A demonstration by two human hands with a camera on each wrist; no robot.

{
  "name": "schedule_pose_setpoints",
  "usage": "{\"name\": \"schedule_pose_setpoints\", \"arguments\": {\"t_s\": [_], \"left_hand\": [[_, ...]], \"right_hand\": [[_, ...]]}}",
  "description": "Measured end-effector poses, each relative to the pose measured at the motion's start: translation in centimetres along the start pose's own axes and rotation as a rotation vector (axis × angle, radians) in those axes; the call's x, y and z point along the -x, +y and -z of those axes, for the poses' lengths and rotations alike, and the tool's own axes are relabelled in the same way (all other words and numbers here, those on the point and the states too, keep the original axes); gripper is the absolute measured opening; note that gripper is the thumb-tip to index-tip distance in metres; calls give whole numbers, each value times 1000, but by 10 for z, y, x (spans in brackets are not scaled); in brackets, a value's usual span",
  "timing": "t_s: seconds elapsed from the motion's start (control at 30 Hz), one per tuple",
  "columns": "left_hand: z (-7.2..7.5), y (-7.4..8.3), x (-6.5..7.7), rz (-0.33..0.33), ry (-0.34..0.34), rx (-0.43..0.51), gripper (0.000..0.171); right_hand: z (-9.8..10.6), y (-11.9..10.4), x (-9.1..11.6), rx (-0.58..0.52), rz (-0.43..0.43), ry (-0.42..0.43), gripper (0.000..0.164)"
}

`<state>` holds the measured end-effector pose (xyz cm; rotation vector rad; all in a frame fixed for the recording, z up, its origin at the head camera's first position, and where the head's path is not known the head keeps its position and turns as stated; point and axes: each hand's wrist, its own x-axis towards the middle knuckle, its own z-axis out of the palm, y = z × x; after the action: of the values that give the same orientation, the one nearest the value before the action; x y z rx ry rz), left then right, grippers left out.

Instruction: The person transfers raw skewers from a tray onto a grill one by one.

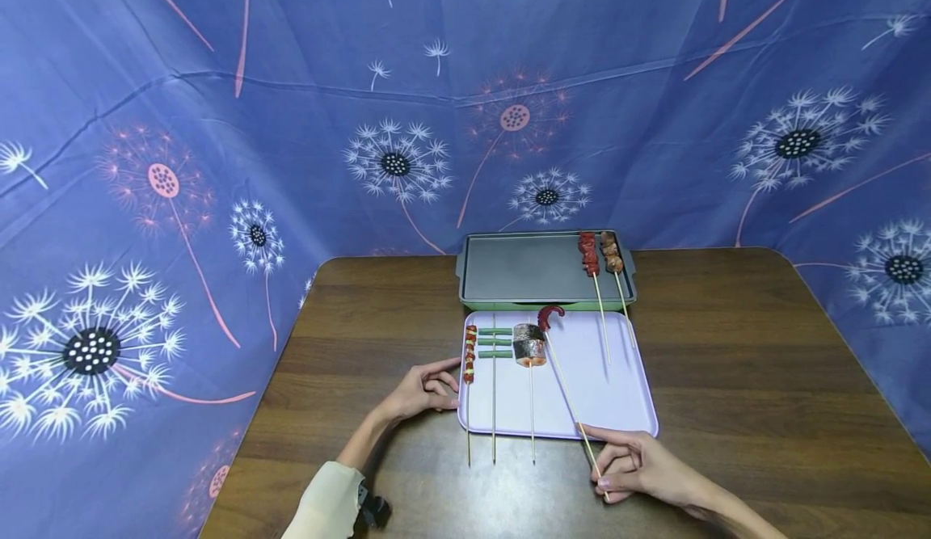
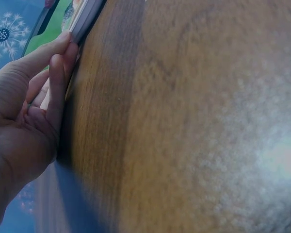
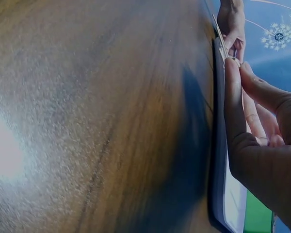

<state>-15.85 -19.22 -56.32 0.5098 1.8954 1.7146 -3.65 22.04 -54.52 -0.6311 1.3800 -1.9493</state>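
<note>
My right hand (image 1: 629,466) pinches the lower end of a wooden skewer (image 1: 570,393) between thumb and fingers. A dark red, curled, tentacle-like piece (image 1: 550,315) tips this skewer, which slants over the lilac tray (image 1: 618,393). At the tray's left rim, my left hand (image 1: 422,392) holds the edge with its fingertips; its grip is partly hidden in the left wrist view. Lying on the tray are a red-and-yellow skewer (image 1: 469,353), a skewer with green pieces (image 1: 494,343) and a fish-chunk skewer (image 1: 530,345). Their sticks overhang the front rim.
Behind the tray stands a grey grill plate (image 1: 520,268) with a green base. A red meat skewer (image 1: 588,254) and a brown meat skewer (image 1: 612,253) lie at its right, sticks reaching over the tray. A blue patterned curtain (image 1: 451,62) hangs behind the wooden table (image 1: 742,345).
</note>
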Motion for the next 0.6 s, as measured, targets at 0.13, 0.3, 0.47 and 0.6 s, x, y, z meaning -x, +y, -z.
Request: {"name": "schedule_pose_setpoints", "arguments": {"t_s": [0.13, 0.3, 0.47, 0.6], "left_hand": [[0, 0, 0, -4, -4, 8, 77], [0, 0, 0, -11, -10, 11, 78], [1, 0, 0, -10, -9, 16, 78], [1, -1, 0, -7, -5, 14, 78]], "right_hand": [[-1, -3, 0, 14, 9, -5, 71], [-1, -8, -2, 28, 23, -9, 71], [1, -15, -5, 45, 37, -11, 73], [4, -24, -8, 50, 18, 15, 71]]}}
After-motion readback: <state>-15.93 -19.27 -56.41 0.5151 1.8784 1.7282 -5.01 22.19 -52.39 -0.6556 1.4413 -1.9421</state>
